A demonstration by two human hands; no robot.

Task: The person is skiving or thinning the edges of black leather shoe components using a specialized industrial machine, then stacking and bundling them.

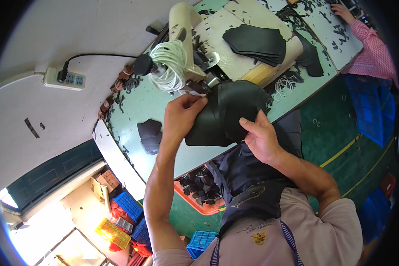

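Observation:
A large, thin black panel (217, 117), leather-like with a fold or seam down it, lies at the working end of a cream machine (180, 22), which looks like a sewing or skiving machine. My left hand (181, 116) pinches the panel's left edge close under the machine's head. On the right side my right hand (261, 137) grips the panel's edge, thumb on top and fingers partly hidden beneath. A coil of white cord (168, 66) hangs on the machine. Left of my left wrist, small black cut pieces (150, 135) rest on the pale green table (133, 104).
A stack of black pieces (255, 43) sits behind the panel, with black scraps strewn around. A co-worker's hand (342, 13) is at the far right. An orange basket (201, 208) of dark pieces stands below the table's front edge. A power socket (65, 80) is at left.

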